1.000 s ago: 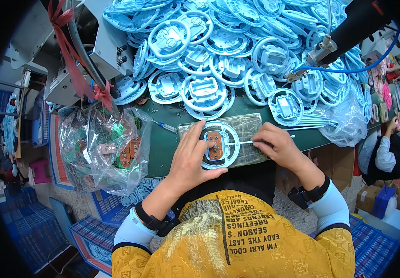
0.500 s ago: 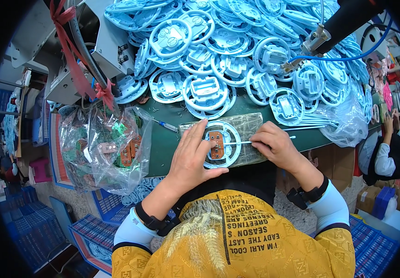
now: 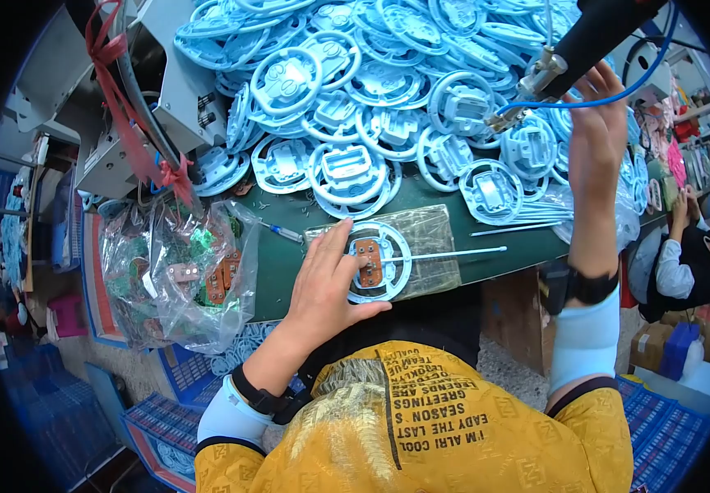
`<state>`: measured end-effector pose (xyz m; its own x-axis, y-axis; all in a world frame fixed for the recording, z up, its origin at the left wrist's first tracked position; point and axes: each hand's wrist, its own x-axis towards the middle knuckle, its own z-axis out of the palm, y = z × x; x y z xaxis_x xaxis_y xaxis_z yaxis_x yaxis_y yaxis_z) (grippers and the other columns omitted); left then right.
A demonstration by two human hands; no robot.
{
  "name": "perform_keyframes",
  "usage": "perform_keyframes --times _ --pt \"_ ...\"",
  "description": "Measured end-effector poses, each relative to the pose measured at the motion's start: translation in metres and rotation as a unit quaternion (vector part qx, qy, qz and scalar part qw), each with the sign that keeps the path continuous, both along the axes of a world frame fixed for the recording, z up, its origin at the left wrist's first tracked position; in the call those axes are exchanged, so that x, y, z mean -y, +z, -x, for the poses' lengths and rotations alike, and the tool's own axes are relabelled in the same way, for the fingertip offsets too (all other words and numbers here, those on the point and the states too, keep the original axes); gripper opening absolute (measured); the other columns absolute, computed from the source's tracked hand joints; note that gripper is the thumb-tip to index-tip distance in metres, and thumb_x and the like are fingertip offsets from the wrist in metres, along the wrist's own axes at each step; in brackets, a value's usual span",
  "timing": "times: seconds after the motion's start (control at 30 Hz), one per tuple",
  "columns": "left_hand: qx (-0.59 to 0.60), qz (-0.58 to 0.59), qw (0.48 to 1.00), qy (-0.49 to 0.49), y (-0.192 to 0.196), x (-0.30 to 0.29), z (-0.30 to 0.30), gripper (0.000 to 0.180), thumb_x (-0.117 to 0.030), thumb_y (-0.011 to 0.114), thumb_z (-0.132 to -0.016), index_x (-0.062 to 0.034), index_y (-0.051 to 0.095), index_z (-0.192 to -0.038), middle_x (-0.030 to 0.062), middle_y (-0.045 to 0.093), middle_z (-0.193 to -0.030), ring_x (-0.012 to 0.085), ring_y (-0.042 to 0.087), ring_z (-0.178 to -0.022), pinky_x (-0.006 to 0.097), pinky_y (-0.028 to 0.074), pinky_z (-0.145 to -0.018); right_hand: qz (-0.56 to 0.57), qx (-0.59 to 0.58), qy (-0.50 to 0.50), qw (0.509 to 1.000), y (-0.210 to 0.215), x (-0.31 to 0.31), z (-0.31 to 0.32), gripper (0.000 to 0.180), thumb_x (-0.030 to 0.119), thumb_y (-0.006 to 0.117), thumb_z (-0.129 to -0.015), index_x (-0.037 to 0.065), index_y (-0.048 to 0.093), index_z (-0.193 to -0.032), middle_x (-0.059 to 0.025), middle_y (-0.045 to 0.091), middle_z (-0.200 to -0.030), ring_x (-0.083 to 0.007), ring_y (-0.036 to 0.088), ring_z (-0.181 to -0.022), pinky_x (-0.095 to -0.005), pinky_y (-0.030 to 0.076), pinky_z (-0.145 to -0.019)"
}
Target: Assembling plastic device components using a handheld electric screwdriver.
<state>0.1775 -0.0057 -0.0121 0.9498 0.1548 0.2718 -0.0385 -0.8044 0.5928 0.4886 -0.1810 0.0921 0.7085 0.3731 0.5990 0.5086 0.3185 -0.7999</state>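
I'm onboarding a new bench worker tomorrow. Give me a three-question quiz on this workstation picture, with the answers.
1. True or false: the left hand presses on a blue plastic ring with a brown circuit board in its middle.
2. What does the right hand reach up to? A) the hanging power tool B) the clear bag of parts C) the thin white rod
3. Fill in: behind the ring, the green table carries a heap of blue plastic ____.

Key: 1 true; 2 A; 3 rings.
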Motion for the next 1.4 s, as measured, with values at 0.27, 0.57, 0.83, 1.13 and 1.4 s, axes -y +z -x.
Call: perform_keyframes --times 0.27,0.57,0.83,1.13,1.4 --pt "0.000 0.001 1.000 0.005 0.002 0.003 0.002 0.068 -0.032 0.093 -0.054 -0.0024 0.057 -0.104 0.0310 0.043 -0.142 0.0467 0.046 -0.128 0.055 0.037 -0.108 0.069 0.032 0.120 0.990 0.056 -0.026 0.007 0.063 0.018 0.060 -0.085 -0.006 0.040 -0.139 -0.0177 0.060 -0.113 -0.0306 0.065 -0.105 -0.0459 0.051 -0.095" --pt "0.012 0.008 1.000 0.005 -0.001 0.001 0.002 0.067 -0.034 0.091 -0.057 -0.0011 0.059 -0.106 0.0303 0.043 -0.142 0.0441 0.046 -0.130 0.053 0.037 -0.107 0.001 -0.036 0.168 0.985 0.077 -0.058 0.088 0.059 0.024 0.061 -0.087 -0.010 0.043 -0.133 -0.0126 0.058 -0.085 -0.0240 0.065 -0.069 -0.0375 0.058 -0.064" --pt "0.025 0.019 1.000 0.004 -0.003 0.000 0.003 0.064 -0.033 0.090 -0.059 -0.0006 0.060 -0.105 0.0304 0.043 -0.142 0.0441 0.045 -0.131 0.053 0.035 -0.109 0.000 -0.014 0.203 0.979 0.060 -0.074 0.125 0.048 0.020 0.062 -0.088 -0.003 0.048 -0.128 -0.0086 0.053 -0.087 -0.0218 0.063 -0.062 -0.0315 0.054 -0.054" --pt "0.031 0.028 0.999 0.000 -0.006 0.000 0.003 0.063 -0.032 0.091 -0.059 -0.0006 0.060 -0.105 0.0305 0.042 -0.143 0.0439 0.045 -0.131 0.054 0.036 -0.108 0.020 -0.065 0.181 0.981 0.054 -0.072 0.137 0.046 0.015 0.064 -0.085 -0.002 0.048 -0.125 -0.0085 0.053 -0.084 -0.0217 0.063 -0.063 -0.0320 0.053 -0.055" --pt "0.038 -0.004 0.999 0.004 -0.006 0.001 0.003 0.074 -0.036 0.091 -0.058 -0.0005 0.057 -0.113 0.0275 0.045 -0.142 0.0432 0.047 -0.129 0.053 0.036 -0.108 0.005 -0.082 0.166 0.983 0.053 -0.073 0.160 0.033 0.005 0.059 -0.082 0.002 0.044 -0.112 -0.0094 0.052 -0.084 -0.0188 0.059 -0.060 -0.0322 0.053 -0.055"
